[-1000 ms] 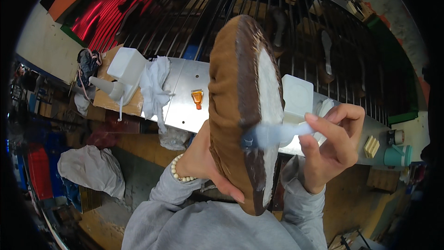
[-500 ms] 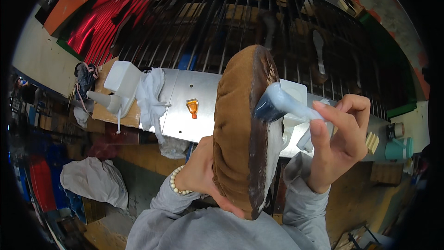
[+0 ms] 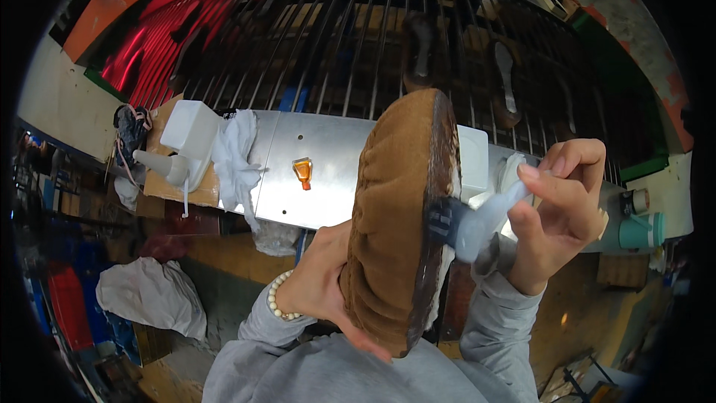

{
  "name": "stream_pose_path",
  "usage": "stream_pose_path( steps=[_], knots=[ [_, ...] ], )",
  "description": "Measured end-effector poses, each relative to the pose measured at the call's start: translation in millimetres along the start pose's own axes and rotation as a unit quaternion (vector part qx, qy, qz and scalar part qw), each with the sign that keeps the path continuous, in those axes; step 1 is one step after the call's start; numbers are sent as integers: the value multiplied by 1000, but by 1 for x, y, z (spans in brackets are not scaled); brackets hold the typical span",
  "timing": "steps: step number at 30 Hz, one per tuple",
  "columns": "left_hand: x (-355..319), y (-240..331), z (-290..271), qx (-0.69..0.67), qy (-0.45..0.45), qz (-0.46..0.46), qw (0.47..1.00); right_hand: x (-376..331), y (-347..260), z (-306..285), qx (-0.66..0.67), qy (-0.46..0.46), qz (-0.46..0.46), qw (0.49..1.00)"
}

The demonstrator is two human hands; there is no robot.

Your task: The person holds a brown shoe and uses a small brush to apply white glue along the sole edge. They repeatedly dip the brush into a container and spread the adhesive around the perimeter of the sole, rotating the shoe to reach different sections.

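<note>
Upright in front of me stands a brown suede shoe upper (image 3: pixel 388 231) with gathered stitching. Its underside faces right, with a dark, wet-looking border and a whitish middle. My left hand (image 3: pixel 317 276), wearing a beaded bracelet, is closed round its lower left side; some of the fingers are hidden behind it. Between the thumb and fingers of my right hand (image 3: pixel 559 216) is the pale handle of a brush (image 3: pixel 481 227). Its dark bristles touch the border of the underside, about halfway down.
Beyond a metal ledge (image 3: pixel 280 149) runs a rack of metal rods (image 3: pixel 354 37) carrying several shoe soles (image 3: pixel 505 78). On the left stand a white container with a spout (image 3: pixel 190 130) and a crumpled white cloth (image 3: pixel 237 160). A small orange object (image 3: pixel 302 172) lies mid-ledge; a teal mug (image 3: pixel 641 230) stands right.
The brush has moved down along the edge of the underside, and its handle has swung to point up and right. The shoe upper has shifted slightly right and down in view.
</note>
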State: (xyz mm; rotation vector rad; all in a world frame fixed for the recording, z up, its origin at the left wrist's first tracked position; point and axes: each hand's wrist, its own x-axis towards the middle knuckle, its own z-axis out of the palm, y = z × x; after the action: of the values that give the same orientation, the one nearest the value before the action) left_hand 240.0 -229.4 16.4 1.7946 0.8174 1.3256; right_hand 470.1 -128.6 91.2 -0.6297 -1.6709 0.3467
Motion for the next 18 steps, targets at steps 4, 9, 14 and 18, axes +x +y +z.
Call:
stream_pose_path(
  steps=[4,9,14,18],
  knots=[
    [2,1,0,-10,5,-1,1000,-2,4,-4,16,-24,-32,999],
    [3,6,-2,-14,3,-5,1000,-5,9,-1,63,-49,-44,996],
    [3,10,-4,-28,-2,-32,999,-3,12,-3,84,-92,-85,989],
    [5,10,0,-116,-1,-53,992,0,9,-6,56,-89,-66,992]
  ],
)
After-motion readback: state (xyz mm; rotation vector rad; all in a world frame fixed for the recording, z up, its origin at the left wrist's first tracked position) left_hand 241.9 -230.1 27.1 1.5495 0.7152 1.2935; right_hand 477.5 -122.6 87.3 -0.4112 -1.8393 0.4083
